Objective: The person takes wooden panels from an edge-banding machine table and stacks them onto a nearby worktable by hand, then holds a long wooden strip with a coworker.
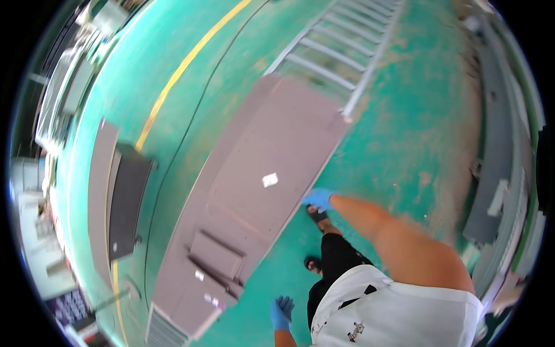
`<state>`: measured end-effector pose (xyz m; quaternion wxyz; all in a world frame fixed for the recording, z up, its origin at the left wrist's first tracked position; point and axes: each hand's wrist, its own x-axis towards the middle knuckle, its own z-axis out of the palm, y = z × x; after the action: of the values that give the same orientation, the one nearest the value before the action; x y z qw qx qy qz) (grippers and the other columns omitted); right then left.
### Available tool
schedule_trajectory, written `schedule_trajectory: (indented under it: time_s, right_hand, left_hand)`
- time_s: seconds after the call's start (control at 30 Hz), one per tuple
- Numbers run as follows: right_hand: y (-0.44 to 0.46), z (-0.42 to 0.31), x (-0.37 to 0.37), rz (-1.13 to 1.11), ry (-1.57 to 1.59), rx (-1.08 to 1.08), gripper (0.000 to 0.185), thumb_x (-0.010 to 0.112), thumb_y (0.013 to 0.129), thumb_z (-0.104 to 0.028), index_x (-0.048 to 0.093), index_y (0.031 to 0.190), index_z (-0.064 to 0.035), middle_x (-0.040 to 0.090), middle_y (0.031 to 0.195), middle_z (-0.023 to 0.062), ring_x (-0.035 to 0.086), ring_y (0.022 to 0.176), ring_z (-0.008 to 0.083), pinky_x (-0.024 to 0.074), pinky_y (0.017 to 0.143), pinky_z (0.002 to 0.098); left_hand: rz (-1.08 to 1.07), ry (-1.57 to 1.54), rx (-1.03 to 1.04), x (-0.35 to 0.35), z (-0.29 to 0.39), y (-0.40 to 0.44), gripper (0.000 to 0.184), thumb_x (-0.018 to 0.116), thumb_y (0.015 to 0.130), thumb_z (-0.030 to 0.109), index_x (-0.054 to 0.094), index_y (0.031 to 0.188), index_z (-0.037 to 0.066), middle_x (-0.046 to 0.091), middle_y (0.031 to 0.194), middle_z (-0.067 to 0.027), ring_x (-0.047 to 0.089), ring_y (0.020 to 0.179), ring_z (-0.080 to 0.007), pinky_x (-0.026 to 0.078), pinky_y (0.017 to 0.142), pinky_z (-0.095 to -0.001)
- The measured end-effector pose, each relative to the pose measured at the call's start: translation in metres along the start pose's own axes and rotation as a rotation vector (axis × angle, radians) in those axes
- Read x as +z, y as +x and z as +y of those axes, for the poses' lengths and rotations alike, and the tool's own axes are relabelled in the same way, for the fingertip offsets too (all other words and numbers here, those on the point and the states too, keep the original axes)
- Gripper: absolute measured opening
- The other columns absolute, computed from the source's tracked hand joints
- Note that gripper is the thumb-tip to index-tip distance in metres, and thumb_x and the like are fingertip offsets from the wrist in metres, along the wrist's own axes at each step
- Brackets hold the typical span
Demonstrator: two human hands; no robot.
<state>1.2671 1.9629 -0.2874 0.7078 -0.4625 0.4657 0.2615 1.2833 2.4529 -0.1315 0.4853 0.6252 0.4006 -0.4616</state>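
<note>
From the head view, here's a green floor, scuffed towards the far right, a yellow line crossing the left side and a dark cable snaking alongside. A wheeled cart with panels stands left; grey metalwork lines the right.

And centre stage, the big grey-brown panel, lying flat on a slatted metal frame that shows past both ends! It's matte, with a white label mid-face and a smaller raised rectangular piece at the near end.

Now the edges: the right hand, blue-gloved, is at the panel's right edge, fingers reaching towards it; blur means I can't tell whether they pinch. The left hand, also gloved, hangs apart from the near end, fingers loosely bent and close together. Open floor runs between panel and cart, and again between panel and metalwork.
</note>
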Motion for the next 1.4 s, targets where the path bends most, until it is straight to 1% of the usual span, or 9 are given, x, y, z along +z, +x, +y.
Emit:
schedule_trajectory:
  time_s: [0.17, 0.27, 0.5, 0.77, 0.83, 1.0, 1.07, 1.23, 1.4]
  right_hand:
    - [-0.051, 0.165, -0.019, 0.168, -0.464, -0.313, 0.037, 0.062, 0.085, -0.037, 0.064, 0.107, -0.0066, 0.065, 0.091, 0.0071, 0.062, 0.078, 0.0214, 0.0484, 0.063, 0.0384]
    - [-0.182, 0.255, 0.006, 0.419, 0.082, -0.027, 0.045, 0.057, 0.088, -0.047, 0.066, 0.117, -0.0145, 0.067, 0.101, 0.0050, 0.061, 0.091, 0.0196, 0.0482, 0.084, 0.0374]
    - [-0.371, 0.523, 0.134, 0.898, 0.659, 0.335, 0.039, 0.062, 0.085, -0.046, 0.068, 0.089, -0.0078, 0.068, 0.088, 0.0055, 0.063, 0.074, 0.0206, 0.0521, 0.062, 0.0335]
    - [-0.461, 0.689, 0.195, 1.243, 1.886, -0.350, 0.035, 0.049, 0.093, -0.040, 0.062, 0.097, -0.0075, 0.066, 0.090, 0.0100, 0.063, 0.084, 0.0239, 0.0510, 0.073, 0.0368]
    - [-0.450, 0.806, 0.177, 1.617, 1.750, -0.441, 0.029, 0.050, 0.092, -0.037, 0.060, 0.091, -0.0097, 0.064, 0.084, 0.0054, 0.059, 0.075, 0.0195, 0.0483, 0.068, 0.0361]
    - [-0.664, 0.812, 0.186, 2.649, 1.428, -0.633, 0.024, 0.061, 0.093, -0.027, 0.058, 0.086, -0.0046, 0.057, 0.071, 0.0000, 0.049, 0.060, 0.0082, 0.0412, 0.055, 0.0232]
    - [-0.710, 0.862, 0.184, 2.575, 1.288, -0.350, 0.029, 0.060, 0.092, -0.030, 0.061, 0.094, -0.0003, 0.059, 0.080, 0.0013, 0.052, 0.071, 0.0091, 0.0449, 0.065, 0.0250]
    - [-0.783, 0.906, 0.131, 1.332, 2.127, -1.183, 0.025, 0.057, 0.092, -0.021, 0.059, 0.109, -0.0028, 0.064, 0.094, 0.0093, 0.061, 0.078, 0.0189, 0.0521, 0.074, 0.0301]
    - [-0.764, 0.918, 0.128, 1.543, 1.819, -0.946, 0.025, 0.059, 0.089, -0.005, 0.057, 0.112, 0.0046, 0.064, 0.105, 0.0134, 0.065, 0.094, 0.0239, 0.0539, 0.087, 0.0374]
  left_hand:
    - [-0.212, 0.224, 0.000, -0.035, -0.019, 0.085, 0.063, 0.037, 0.098, 0.045, 0.033, 0.141, -0.001, 0.047, 0.136, -0.0248, 0.053, 0.119, -0.0388, 0.044, 0.096, -0.0493]
    - [-0.315, 0.434, 0.048, -0.033, -0.011, 0.117, 0.064, 0.036, 0.098, 0.045, 0.033, 0.141, -0.002, 0.048, 0.136, -0.0240, 0.053, 0.118, -0.0392, 0.045, 0.095, -0.0490]
    - [-0.460, 0.807, 0.088, -0.017, 0.001, 0.159, 0.050, 0.045, 0.094, 0.040, 0.048, 0.125, 0.001, 0.055, 0.122, -0.0182, 0.054, 0.108, -0.0345, 0.046, 0.089, -0.0467]
    - [-1.023, 1.478, 0.477, 0.034, -0.046, 0.133, 0.043, 0.043, 0.095, 0.053, 0.054, 0.086, 0.013, 0.053, 0.076, -0.0032, 0.046, 0.070, -0.0237, 0.039, 0.061, -0.0415]
    - [-0.582, 1.191, 0.065, 0.053, -0.087, 0.126, 0.055, 0.041, 0.095, 0.034, 0.038, 0.135, -0.005, 0.045, 0.137, -0.0246, 0.051, 0.119, -0.0416, 0.044, 0.097, -0.0498]
    - [-0.645, 1.315, 0.098, 0.114, -0.199, 0.070, 0.054, 0.042, 0.093, 0.032, 0.038, 0.134, -0.005, 0.041, 0.140, -0.0250, 0.048, 0.122, -0.0419, 0.042, 0.100, -0.0504]
    - [-0.672, 1.355, 0.013, 0.136, -0.251, 0.050, 0.054, 0.046, 0.092, 0.030, 0.040, 0.134, -0.004, 0.042, 0.140, -0.0243, 0.048, 0.123, -0.0407, 0.041, 0.101, -0.0507]
    - [-0.914, 1.552, -0.025, 0.241, -0.418, -0.070, 0.044, 0.048, 0.093, 0.033, 0.052, 0.124, 0.003, 0.055, 0.129, -0.0186, 0.053, 0.117, -0.0351, 0.041, 0.100, -0.0466]
    - [-1.315, 1.553, -0.110, 0.284, -0.542, -0.254, 0.057, 0.042, 0.099, 0.044, 0.043, 0.139, 0.004, 0.047, 0.141, -0.0177, 0.046, 0.128, -0.0344, 0.038, 0.105, -0.0449]
